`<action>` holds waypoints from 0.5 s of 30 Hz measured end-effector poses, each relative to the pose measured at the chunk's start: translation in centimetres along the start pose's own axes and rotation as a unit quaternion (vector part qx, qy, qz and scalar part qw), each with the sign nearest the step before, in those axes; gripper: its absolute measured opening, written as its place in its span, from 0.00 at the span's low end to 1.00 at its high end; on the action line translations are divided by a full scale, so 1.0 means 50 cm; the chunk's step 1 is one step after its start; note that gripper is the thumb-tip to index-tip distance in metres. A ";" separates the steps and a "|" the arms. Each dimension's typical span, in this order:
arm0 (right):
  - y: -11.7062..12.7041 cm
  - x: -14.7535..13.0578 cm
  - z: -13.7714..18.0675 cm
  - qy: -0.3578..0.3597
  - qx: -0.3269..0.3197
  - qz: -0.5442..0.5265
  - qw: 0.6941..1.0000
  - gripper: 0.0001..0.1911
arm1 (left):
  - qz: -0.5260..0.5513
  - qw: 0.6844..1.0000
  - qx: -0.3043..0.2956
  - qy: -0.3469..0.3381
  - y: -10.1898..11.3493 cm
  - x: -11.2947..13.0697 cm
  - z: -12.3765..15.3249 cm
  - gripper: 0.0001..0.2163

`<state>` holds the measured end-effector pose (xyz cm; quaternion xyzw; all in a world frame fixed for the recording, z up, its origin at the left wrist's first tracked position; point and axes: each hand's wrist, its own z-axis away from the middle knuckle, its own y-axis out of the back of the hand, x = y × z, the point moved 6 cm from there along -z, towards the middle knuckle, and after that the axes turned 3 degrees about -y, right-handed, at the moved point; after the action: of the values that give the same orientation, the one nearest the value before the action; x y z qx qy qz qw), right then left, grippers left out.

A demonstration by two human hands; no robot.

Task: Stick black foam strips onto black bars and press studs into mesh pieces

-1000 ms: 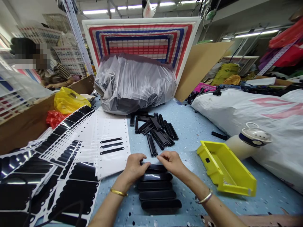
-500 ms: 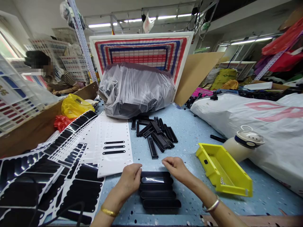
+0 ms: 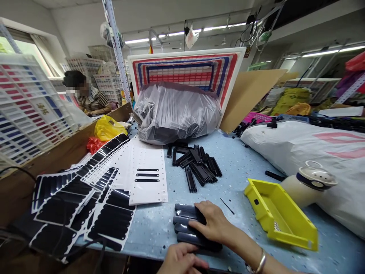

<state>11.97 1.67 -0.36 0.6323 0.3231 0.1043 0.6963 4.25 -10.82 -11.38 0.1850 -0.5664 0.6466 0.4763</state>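
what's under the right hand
Under the right hand lies a row of glossy black, round-ended, elongated pieces, their left ends showing. The hand hides much of their right portions; what the palm covers cannot be seen.

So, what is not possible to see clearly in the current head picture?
Head view:
Parts of the black round-ended bars: covered by the right hand.
Arm behind the left hand: cut off by the bottom edge.
Small pale pieces in the yellow bin: too small to identify.

Sheets (image 3: 148,193) left of strips (image 3: 181,228), bin (image 3: 272,209) right, bag (image 3: 179,114) behind
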 end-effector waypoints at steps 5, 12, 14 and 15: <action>0.046 0.094 0.042 -0.100 0.060 -0.116 0.986 0.31 | -0.177 0.979 0.100 -0.023 0.070 0.058 0.060 0.27; -0.015 0.145 0.191 -0.207 -0.050 -0.153 0.965 0.44 | -0.536 0.806 0.148 -0.200 0.116 0.240 0.049 0.55; -0.027 0.130 0.185 -0.228 -0.057 -0.152 0.960 0.44 | -0.564 0.792 0.105 -0.208 0.094 0.236 0.006 0.60; -0.029 0.123 0.175 -0.240 -0.059 -0.149 0.958 0.44 | -0.576 0.786 0.090 -0.207 0.083 0.229 -0.013 0.61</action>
<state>21.39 -2.31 -3.74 0.5413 0.2307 -0.1365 0.7970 -4.49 -5.19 -4.94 0.6481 -0.3794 0.2465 0.6126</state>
